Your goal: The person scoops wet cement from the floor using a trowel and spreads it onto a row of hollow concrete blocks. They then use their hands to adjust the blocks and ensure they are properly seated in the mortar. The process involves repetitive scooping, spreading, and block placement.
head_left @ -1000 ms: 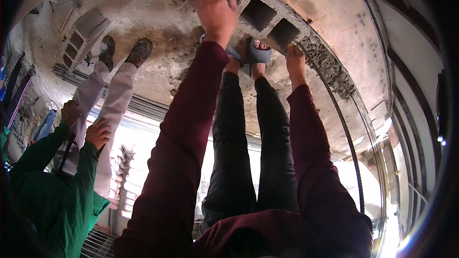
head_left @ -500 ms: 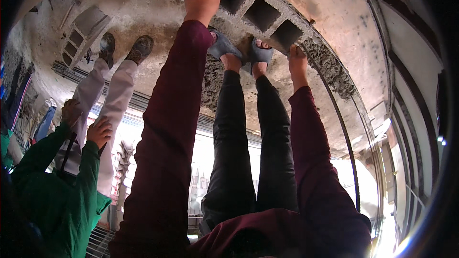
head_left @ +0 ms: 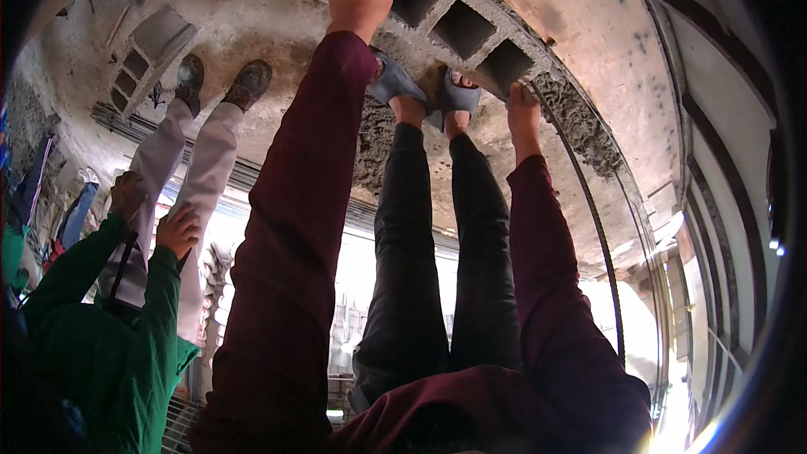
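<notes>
A: What are the hands doing?
B: The left hand (head_left: 361,4) has moved left since 1 second ago. Its fingers stretched over a cell then; now they curl tight on the left end of the hollow concrete block (head_left: 437,12). The right hand (head_left: 523,113) stays at the right end; its fingertips are hidden, so I can't tell its grip.
A: And the block?
B: In line with other blocks, 3 dark cells showing.
A: Farther off?
B: The left sandal (head_left: 397,80), mostly covered before, shows. The co-worker's hands (head_left: 179,231) still rest on their legs.
</notes>
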`<state>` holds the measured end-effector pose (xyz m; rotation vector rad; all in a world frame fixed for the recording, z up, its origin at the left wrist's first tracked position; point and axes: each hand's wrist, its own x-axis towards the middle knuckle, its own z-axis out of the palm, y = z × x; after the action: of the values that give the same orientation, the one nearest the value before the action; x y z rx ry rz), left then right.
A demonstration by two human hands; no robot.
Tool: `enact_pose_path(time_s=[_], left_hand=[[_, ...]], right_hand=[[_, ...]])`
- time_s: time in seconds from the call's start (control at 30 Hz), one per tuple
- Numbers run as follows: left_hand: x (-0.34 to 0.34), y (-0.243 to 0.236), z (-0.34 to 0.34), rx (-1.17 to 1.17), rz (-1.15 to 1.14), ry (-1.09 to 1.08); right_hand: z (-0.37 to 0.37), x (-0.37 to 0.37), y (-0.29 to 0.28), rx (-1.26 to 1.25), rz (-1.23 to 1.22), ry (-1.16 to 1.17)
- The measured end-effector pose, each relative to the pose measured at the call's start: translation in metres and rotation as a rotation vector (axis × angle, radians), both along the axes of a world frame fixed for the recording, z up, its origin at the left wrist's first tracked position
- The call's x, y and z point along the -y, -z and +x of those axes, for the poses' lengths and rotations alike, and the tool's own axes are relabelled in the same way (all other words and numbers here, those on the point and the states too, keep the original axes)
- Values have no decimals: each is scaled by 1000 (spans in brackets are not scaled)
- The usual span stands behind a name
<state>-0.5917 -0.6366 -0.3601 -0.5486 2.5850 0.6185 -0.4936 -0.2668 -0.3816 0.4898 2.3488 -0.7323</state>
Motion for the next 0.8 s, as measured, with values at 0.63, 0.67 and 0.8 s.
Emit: enact_pose_path(time_s=[0.63,0.67,0.8], left_hand=[[6,4,-3,49,-11,20],[5,4,-3,54,-11,22],[5,4,-3,45,-7,23]], right_hand=[[2,2,6,71,-20,73],[1,1,6,61,-17,67],[2,1,7,39,-11,47]])
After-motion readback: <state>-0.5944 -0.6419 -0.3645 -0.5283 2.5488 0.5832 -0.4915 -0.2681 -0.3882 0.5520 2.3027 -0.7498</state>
